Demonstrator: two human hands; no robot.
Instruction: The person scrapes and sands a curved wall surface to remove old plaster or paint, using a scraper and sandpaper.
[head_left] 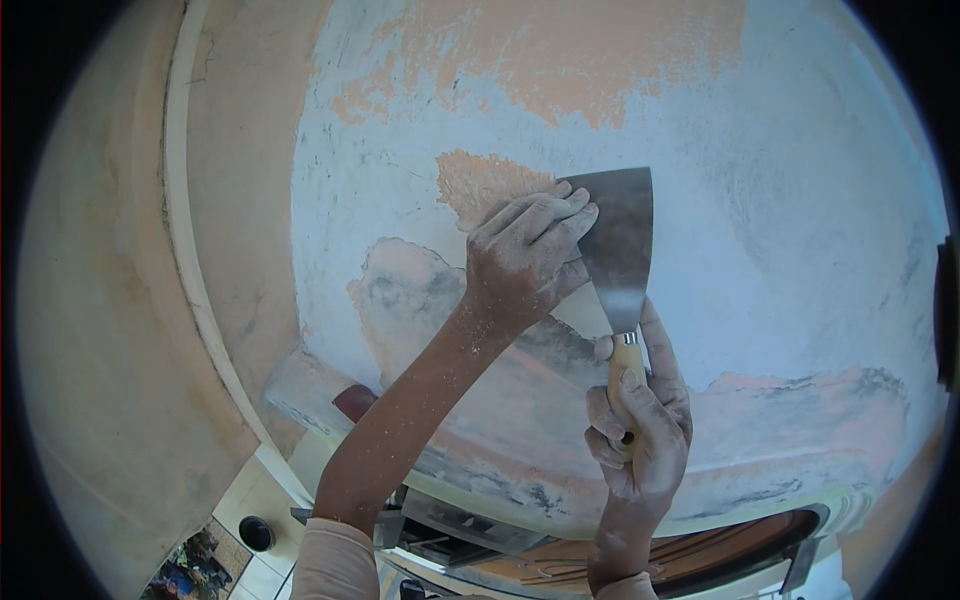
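My right hand [650, 430] is closed round the wooden handle of a putty knife [618, 240], held upright with its wide grey metal blade at the top. Along the blade's left edge, my left hand [530, 240] has its bent fingers close together, fingertips over the metal. The left thumb is mostly hidden. White dust coats both hands, and light specks dot the left forearm. Behind them is a wall [790, 200] of worn pale blue paint. A rough peach patch [485, 180] shows just above the left hand, and a grey and pinkish patch [410, 290] lies to its left.
A pale vertical strip [180, 200] divides the wall from a beige surface at left. Below the wall is a dark-rimmed brown curved object [700, 555]. A dark round container [256, 533] stands on light floor tiles at the lower left. A dark red item [354, 402] is beside my left forearm.
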